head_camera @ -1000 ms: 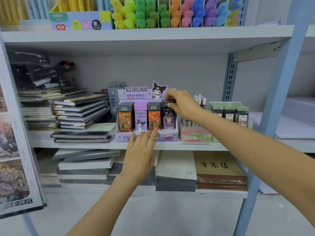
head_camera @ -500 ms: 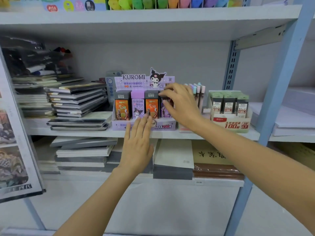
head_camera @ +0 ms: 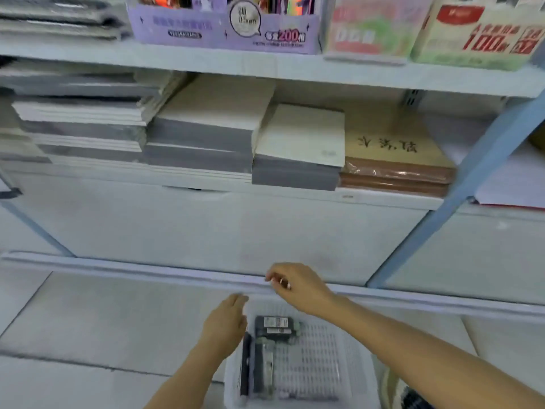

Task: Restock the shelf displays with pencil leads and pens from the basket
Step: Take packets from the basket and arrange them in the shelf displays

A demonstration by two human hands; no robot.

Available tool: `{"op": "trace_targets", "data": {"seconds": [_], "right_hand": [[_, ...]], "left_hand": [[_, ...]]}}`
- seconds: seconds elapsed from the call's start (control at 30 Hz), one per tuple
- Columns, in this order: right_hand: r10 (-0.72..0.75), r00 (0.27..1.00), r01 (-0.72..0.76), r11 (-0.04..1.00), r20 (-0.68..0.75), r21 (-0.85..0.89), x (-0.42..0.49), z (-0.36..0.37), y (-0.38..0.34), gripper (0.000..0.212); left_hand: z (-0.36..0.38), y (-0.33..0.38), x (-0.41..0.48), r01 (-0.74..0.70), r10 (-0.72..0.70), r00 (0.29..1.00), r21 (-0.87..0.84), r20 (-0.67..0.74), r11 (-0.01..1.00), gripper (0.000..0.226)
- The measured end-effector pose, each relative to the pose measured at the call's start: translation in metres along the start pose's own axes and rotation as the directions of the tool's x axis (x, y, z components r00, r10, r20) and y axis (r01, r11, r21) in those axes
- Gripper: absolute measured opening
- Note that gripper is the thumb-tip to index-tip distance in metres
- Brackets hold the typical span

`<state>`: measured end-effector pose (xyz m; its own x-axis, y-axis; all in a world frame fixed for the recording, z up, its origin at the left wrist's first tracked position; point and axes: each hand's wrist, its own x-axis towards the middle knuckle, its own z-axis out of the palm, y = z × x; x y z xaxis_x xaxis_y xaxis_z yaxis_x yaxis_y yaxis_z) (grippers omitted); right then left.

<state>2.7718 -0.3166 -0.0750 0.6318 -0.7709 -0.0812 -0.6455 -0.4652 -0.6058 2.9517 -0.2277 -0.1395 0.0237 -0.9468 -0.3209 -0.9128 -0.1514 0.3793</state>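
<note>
Stacked notebooks [head_camera: 203, 128], seemingly, beside brown pads [head_camera: 395, 160].

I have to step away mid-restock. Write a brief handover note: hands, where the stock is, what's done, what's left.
Left hand: empty, fingers loosely extended at the basket's left rim.
Right hand: above the basket's far edge, fingers curled; no grip on anything that I can see.
White basket: on the floor below the shelves, with several dark packs left along its left side.
Purple display box: on the shelf above, already holding packs; its top is out of frame.
Left: pick up the remaining packs and shelve them.
</note>
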Motion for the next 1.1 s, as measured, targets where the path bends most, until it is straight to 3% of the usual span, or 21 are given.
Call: {"op": "trace_targets", "data": {"seconds": [0.07,0.13,0.2,0.3,0.37,0.53,0.9,1.0,1.1], "right_hand": [[0.130,0.979,-0.130,0.991,0.160,-0.011,-0.013,0.044,0.033,0.021],[0.220,0.935,-0.212,0.975,0.278,-0.060,-0.023,0.078,0.058,0.028],[0.275,0.921,-0.263,0.961,0.277,-0.083,-0.031,0.103,0.078,0.041],[0.286,0.936,-0.258,0.954,0.205,-0.154,-0.044,0.135,0.097,0.056],[0.282,0.946,-0.246,0.946,0.163,-0.209,-0.053,0.153,0.099,0.063],[0.339,0.939,-0.325,0.930,0.063,-0.169,-0.058,0.171,0.100,0.059],[0.395,0.901,-0.417,0.903,0.182,0.102,-0.043,0.131,0.120,0.034],[0.388,0.906,-0.416,0.890,0.171,0.187,-0.043,0.107,0.121,0.020],[0.352,0.902,-0.406,0.890,0.250,0.210,-0.039,0.081,0.114,0.016]], "left_hand": [[0.036,-0.012,-0.006,0.027,-0.033,0.996,0.070,0.087,0.997,0.057],[0.058,-0.020,-0.013,0.010,-0.015,0.999,0.126,0.031,0.992,0.059],[0.073,-0.024,-0.019,-0.037,0.048,0.996,0.144,-0.076,0.989,0.062],[0.095,-0.029,-0.026,-0.082,0.090,0.992,0.088,-0.090,0.993,0.071],[0.105,-0.029,-0.025,-0.042,0.044,0.996,0.029,-0.082,0.999,0.069],[0.109,-0.028,-0.023,-0.008,0.005,0.996,-0.039,-0.085,0.999,0.067],[0.101,-0.023,-0.026,0.005,-0.008,0.997,-0.047,-0.074,0.999,0.061],[0.088,-0.013,-0.024,-0.017,0.008,0.987,-0.056,-0.158,0.998,0.056],[0.074,-0.001,-0.015,-0.130,0.106,0.963,-0.086,-0.247,0.988,0.044]]}}
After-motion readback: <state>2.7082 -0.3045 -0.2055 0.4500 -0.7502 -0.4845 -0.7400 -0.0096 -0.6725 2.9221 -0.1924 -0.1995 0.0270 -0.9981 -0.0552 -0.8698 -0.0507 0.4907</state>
